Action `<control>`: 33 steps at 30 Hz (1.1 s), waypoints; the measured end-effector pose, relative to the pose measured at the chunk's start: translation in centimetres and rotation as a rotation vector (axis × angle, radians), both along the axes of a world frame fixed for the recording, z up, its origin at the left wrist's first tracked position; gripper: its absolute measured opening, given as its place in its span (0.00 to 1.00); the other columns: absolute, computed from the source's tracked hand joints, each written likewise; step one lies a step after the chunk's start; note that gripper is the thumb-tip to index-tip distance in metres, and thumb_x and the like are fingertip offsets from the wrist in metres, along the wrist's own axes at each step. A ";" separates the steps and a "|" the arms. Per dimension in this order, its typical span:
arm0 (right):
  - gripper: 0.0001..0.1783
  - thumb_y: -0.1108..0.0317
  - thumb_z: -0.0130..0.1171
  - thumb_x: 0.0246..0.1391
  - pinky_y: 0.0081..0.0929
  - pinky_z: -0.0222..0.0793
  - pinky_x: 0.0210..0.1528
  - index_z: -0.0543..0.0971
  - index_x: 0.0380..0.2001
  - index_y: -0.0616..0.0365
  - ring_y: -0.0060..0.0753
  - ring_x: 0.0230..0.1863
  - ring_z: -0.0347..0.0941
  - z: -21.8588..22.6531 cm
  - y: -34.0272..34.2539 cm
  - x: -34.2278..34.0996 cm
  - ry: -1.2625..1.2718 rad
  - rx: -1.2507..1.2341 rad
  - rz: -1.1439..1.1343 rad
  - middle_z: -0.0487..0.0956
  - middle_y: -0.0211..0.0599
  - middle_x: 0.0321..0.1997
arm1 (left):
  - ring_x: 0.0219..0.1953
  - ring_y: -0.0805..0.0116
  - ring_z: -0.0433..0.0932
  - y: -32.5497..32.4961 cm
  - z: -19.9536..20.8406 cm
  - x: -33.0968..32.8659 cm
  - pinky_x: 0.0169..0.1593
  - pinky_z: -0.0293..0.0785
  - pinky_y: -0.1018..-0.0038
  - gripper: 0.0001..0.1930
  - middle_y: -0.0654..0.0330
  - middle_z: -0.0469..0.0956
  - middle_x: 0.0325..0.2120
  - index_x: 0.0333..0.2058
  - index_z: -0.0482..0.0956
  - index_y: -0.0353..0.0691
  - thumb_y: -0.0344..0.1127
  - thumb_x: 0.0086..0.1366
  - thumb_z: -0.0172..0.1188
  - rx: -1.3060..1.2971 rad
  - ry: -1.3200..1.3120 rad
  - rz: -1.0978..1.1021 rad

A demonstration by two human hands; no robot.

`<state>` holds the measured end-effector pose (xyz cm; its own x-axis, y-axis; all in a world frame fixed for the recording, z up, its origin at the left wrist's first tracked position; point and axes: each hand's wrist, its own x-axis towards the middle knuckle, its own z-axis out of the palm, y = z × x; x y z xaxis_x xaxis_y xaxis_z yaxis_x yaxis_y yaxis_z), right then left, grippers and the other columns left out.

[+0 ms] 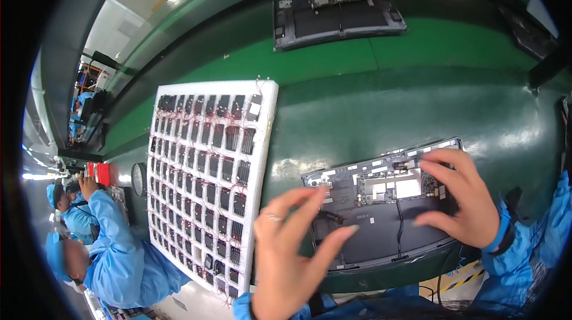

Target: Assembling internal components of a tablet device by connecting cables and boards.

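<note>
An opened tablet-like device (372, 233) lies on the green bench in front of me, its circuit board (411, 183) and dark inner housing showing. My left hand (292, 248) hovers over its left side, thumb and index finger apart. Between them, a small black part with thin wires (332, 217) sits at the device's left edge; I cannot tell whether a fingertip touches it. Over the right side, my right hand (468, 198) has its thumb and index finger spread wide around the board's right end, holding nothing I can see. A dark band circles the right wrist.
To the left, a white foam tray (271, 111) holds rows of small black parts with red wires. Another opened device (339, 16) lies on the green belt (333, 61) beyond. At far right is a dark panel (527, 31). A co-worker in blue (122, 254) sits at left.
</note>
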<state>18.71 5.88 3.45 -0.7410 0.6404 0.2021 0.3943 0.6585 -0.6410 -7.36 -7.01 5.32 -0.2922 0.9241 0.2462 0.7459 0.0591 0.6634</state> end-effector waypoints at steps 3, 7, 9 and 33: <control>0.40 0.53 0.77 0.54 0.41 0.67 0.68 0.76 0.62 0.67 0.48 0.63 0.74 4.3 -2.1 6.4 0.054 -0.086 -0.249 0.76 0.49 0.60 | 0.51 0.62 0.80 -1.3 3.7 -4.2 0.61 0.70 0.63 0.23 0.55 0.83 0.50 0.54 0.84 0.33 0.33 0.62 0.75 0.069 -0.050 0.008; 0.11 0.67 0.53 0.69 0.27 0.66 0.52 0.77 0.49 0.61 0.25 0.44 0.70 5.5 -1.0 15.3 0.752 -0.390 -0.633 0.75 0.32 0.44 | 0.53 0.62 0.81 0.4 10.9 -7.5 0.57 0.74 0.67 0.19 0.51 0.84 0.51 0.54 0.84 0.33 0.32 0.66 0.70 0.096 -0.097 0.075; 0.05 0.68 0.51 0.69 0.24 0.62 0.45 0.75 0.42 0.56 0.20 0.39 0.65 3.8 3.4 18.8 0.874 -0.377 -0.440 0.70 0.26 0.39 | 0.55 0.63 0.82 2.8 12.7 -9.7 0.58 0.75 0.67 0.21 0.49 0.84 0.52 0.57 0.82 0.32 0.35 0.68 0.70 0.013 -0.260 0.002; 0.38 0.63 0.67 0.63 0.35 0.64 0.73 0.71 0.70 0.75 0.41 0.71 0.72 3.1 11.4 6.0 0.694 -0.586 -0.816 0.77 0.53 0.70 | 0.44 0.67 0.84 29.0 -2.1 -3.9 0.49 0.80 0.70 0.17 0.55 0.88 0.45 0.54 0.85 0.24 0.28 0.71 0.64 -0.204 -0.581 -0.334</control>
<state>24.74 17.26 6.56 0.0721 0.9942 -0.0804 0.0126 -0.0815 -0.9966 -11.27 22.04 3.20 -0.0166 0.9985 -0.0516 0.2737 0.0542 0.9603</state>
